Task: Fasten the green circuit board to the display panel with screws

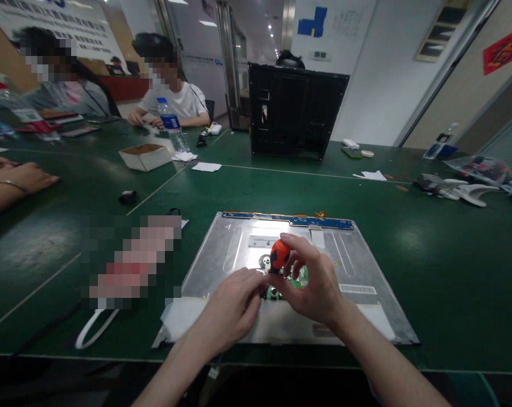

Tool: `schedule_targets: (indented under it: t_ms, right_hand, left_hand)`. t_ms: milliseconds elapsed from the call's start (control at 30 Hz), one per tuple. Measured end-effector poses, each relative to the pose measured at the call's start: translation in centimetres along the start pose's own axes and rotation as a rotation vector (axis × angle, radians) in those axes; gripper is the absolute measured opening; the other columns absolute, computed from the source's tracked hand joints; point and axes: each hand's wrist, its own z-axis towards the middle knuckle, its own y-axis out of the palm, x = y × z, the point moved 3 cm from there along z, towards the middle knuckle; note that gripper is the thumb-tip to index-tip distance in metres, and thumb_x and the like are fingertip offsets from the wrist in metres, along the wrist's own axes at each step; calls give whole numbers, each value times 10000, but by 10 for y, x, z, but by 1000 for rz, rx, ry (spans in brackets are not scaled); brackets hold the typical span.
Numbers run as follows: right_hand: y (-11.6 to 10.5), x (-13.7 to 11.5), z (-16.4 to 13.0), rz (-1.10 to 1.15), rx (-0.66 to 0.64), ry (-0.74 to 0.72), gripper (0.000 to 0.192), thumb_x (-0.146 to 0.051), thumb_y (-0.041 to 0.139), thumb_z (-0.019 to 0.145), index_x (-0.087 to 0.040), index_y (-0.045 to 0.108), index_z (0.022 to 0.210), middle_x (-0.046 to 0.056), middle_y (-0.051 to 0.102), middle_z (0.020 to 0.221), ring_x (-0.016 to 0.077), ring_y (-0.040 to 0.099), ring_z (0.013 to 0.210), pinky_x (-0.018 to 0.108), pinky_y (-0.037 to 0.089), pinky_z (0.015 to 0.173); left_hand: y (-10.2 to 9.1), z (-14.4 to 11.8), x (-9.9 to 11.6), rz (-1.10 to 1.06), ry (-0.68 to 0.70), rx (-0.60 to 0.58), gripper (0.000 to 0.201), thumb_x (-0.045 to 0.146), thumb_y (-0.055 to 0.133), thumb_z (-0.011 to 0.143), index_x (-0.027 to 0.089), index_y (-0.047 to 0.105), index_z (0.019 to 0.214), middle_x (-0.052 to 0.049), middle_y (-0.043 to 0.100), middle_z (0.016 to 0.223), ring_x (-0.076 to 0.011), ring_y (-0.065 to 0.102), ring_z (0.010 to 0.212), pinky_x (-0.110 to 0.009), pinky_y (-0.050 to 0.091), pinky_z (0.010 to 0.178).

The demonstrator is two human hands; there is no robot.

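Note:
A flat silver display panel [209, 265] lies on the green table in front of me, with a narrow blue circuit board [323, 222] along its far edge. Near the panel's middle is a small green circuit board [300, 276], partly covered by my hands. My right hand [313, 282] grips the red-and-black handle of a stubby screwdriver [280, 254], held upright over this board. Close beside the screwdriver's lower end, my left hand [234, 299] has its fingers bent together; what they hold, if anything, is hidden. The screwdriver's tip is also out of sight.
Left of the panel lies a blurred-out pinkish item with a white strap [97, 330]. Farther back are an open white box [143, 158], a water bottle [173, 127] and a standing black frame [298, 113]. Another person's hands [22, 178] rest at the left.

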Motion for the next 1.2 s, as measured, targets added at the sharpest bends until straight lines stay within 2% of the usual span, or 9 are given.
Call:
schedule_targets:
  t_ms: [200, 400, 667, 933, 1033, 1200]
  right_hand:
    - [0, -2, 0, -20, -45, 5, 620, -185, 611, 910, -247, 365, 1476, 56, 657, 1044, 116, 588, 654, 247, 531, 532]
    - [-1, -6, 0, 17, -29, -9, 678, -132, 554, 879, -169, 282, 1499, 63, 665, 966, 126, 580, 610, 248, 501, 483]
    - [1, -1, 1, 10, 4, -30, 604, -224, 649, 908, -280, 386, 1450, 33, 642, 1001, 118, 584, 685, 227, 528, 531]
    - [1, -5, -1, -15, -20, -2, 687, -163, 551, 915, -185, 239, 1527, 52, 655, 948, 115, 567, 592, 246, 503, 474]
    - [1, -5, -1, 2, -13, -4, 664, -151, 551, 895, -186, 273, 1498, 67, 660, 996, 110, 564, 593, 242, 496, 467]
    - [2, -2, -1, 0, -9, 0, 608, -241, 607, 926, -235, 322, 1464, 44, 659, 987, 102, 545, 587, 229, 484, 466]
  left_hand:
    - [1, 0, 0, 1, 31, 11, 187, 83, 404, 824, 200, 550, 832, -32, 629, 815, -199, 580, 766, -312, 435, 704]
    - [2, -2, -2, 13, 6, -31, 186, 98, 405, 837, 192, 564, 845, -43, 622, 819, -207, 573, 769, -319, 431, 704]
    - [2, -1, -2, -18, 52, 28, 207, 68, 406, 816, 204, 560, 848, -27, 646, 870, -189, 589, 807, -297, 438, 739]
    - [3, 0, -3, 5, 14, -13, 179, 97, 405, 820, 194, 555, 832, -37, 620, 819, -198, 569, 762, -311, 428, 699]
    - [3, 0, -3, 2, -1, -32, 178, 105, 405, 827, 191, 561, 834, -40, 621, 814, -203, 571, 764, -318, 429, 701]
    - [2, 0, -3, -28, 18, -5, 204, 93, 404, 823, 195, 576, 864, -38, 635, 840, -202, 587, 798, -315, 437, 728]
